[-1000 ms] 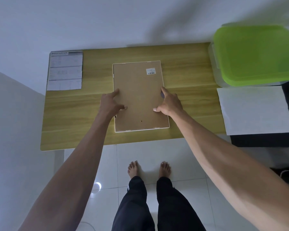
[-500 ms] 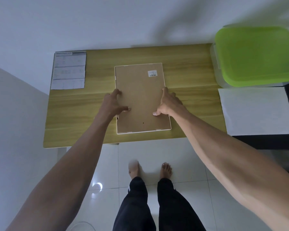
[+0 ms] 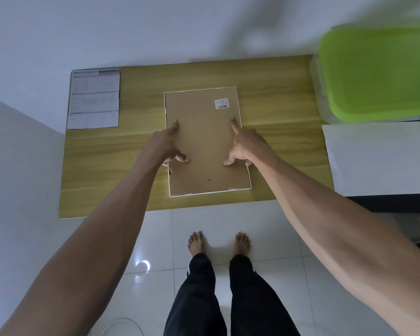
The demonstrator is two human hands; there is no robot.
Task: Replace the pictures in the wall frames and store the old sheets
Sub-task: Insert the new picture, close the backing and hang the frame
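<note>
In the head view we have the picture frame (image 3: 206, 141) lying face down near the middle of the wooden bench (image 3: 277, 98), its brown backing board up and its near edge close to the bench's front edge. Our left hand (image 3: 165, 146) rests on the frame's left side, forefinger straight along the edge and thumb flat on the board. Our right hand (image 3: 246, 146) mirrors it on the right side. On both hands the visible fingers (image 3: 233, 124) lie extended and pressing, curled round nothing, so we are touching the frame, not gripping it.

We judge that we are feeling for the tabs that hold the backing in. The main risk is there: a notch shows at the left edge below our left thumb, and prying hard at a stiff tab could tear the board or chip the white rim. Pushing down unevenly could slide the frame toward us and off the front edge onto the tiled floor, where any glazing might crack. We cannot tell whether there is glass.

The printed sheet (image 3: 94, 99) at the far left corner and the white sheet (image 3: 374, 158) to the right, by the green-lidded box (image 3: 376, 73), lie well apart from our hands.
</note>
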